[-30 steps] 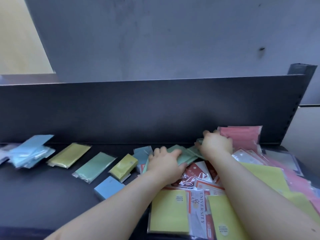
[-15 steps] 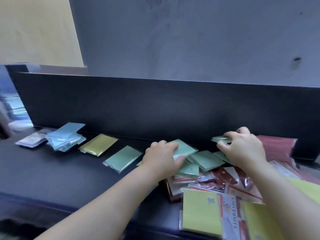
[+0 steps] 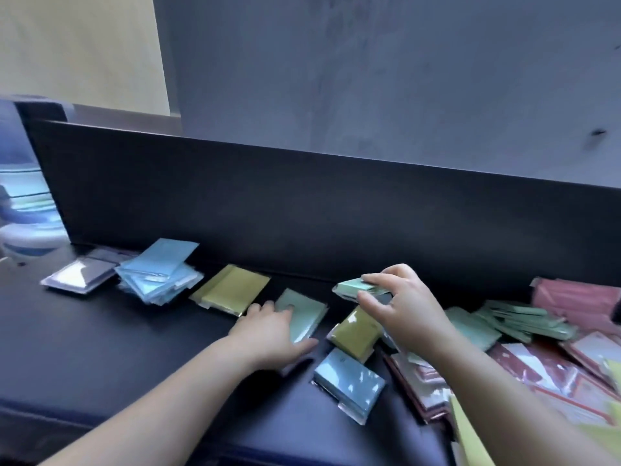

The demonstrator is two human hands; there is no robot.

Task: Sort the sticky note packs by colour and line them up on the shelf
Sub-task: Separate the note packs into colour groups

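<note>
**Green packs in both hands at the dark shelf**

No writing legible on any pack; wrappers clear and glossy, print blurred.

Right hand [image 3: 405, 307] raised above the shelf [image 3: 100, 331], thumb and fingers pinched shut on a small stack of mint green packs [image 3: 353, 286], held tilted, clear of the shelf surface. Left hand [image 3: 272, 331] spread flat, palm down, pressed on a single green pack [image 3: 304, 314] lying on the shelf, not clasped around it.

Left of that single green pack: an olive-yellow pack [image 3: 232, 294] just beside it, then a loose pile of light blue packs [image 3: 161, 275], then a grey-clear pack [image 3: 80, 275] farthest left. Right of the single green pack: another olive pack [image 3: 354, 332] near it, a blue pack [image 3: 349, 381] nearer the camera, a heap of green packs [image 3: 524, 319] well beyond the right hand, pink packs [image 3: 578, 297] against the back panel [image 3: 302, 213], and red-and-white packets [image 3: 537, 368] at the near right
</note>
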